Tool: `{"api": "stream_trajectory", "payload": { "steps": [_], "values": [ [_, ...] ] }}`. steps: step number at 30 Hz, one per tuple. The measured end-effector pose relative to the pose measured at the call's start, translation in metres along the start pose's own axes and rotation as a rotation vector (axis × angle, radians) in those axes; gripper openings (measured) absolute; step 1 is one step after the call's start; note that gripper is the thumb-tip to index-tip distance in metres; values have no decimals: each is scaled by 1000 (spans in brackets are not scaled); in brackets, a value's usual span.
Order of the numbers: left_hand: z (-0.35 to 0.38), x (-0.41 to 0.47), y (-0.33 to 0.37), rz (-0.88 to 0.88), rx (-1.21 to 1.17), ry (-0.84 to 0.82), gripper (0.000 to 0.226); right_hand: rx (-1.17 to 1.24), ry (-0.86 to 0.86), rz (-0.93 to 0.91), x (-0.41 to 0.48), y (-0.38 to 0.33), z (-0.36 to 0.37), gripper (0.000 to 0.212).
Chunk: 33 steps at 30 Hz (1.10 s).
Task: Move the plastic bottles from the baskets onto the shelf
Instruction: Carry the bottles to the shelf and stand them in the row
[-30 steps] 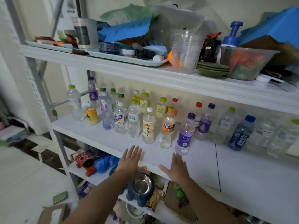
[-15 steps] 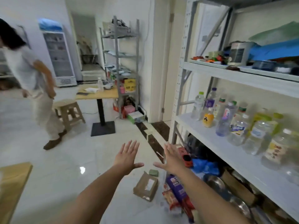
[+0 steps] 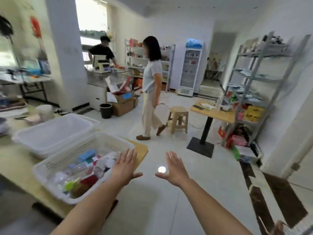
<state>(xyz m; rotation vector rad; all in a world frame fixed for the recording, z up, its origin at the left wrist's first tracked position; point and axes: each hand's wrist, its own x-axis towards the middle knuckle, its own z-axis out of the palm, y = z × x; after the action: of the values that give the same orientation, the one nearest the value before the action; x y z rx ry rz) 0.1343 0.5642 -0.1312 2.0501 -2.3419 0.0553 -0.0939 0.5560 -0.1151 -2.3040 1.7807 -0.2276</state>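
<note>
A white slatted basket (image 3: pixel 55 160) stands on a wooden table at lower left, holding several plastic bottles (image 3: pixel 79 168) and other packets, all blurred. Behind it sits a second white basket (image 3: pixel 50 131) that looks bare inside. My left hand (image 3: pixel 126 165) hovers open, fingers spread, over the near basket's right rim. My right hand (image 3: pixel 176 168) is open too, held over the floor to the right of the table. Neither hand holds anything. The shelf with the bottles is out of view.
A person (image 3: pixel 150 85) walks across the white tiled floor, beside a small stool (image 3: pixel 179 117) and a pedestal table (image 3: pixel 210 114). Another person stands at a counter at the back. A metal rack (image 3: pixel 252 78) lines the right wall; boxes and a black bin (image 3: pixel 106 110) stand by the pillar.
My view has swung left, away from the bottle shelf to the baskets on the table. Both hands stayed open and bare throughout. The walking person has moved to the room's middle.
</note>
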Motion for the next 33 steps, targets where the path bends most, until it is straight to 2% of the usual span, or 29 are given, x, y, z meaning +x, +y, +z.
{"api": "stream_trajectory", "payload": {
  "steps": [6,15,19,23,33],
  "values": [
    [9,-18,-85,-292,30,-26,95,-49,-88,-291,79,-72,24,107],
    [30,-31,-143,-627,54,-98,96,-66,-167,-582,174,-129,57,110],
    [49,-31,-157,-715,54,-138,87,-67,-205,-631,203,-137,77,110],
    [66,-36,-160,-772,41,-179,99,-99,-260,-673,219,-142,97,111],
    [85,-32,-181,-767,43,-279,107,-129,-361,-787,244,-178,133,110]
  ]
}}
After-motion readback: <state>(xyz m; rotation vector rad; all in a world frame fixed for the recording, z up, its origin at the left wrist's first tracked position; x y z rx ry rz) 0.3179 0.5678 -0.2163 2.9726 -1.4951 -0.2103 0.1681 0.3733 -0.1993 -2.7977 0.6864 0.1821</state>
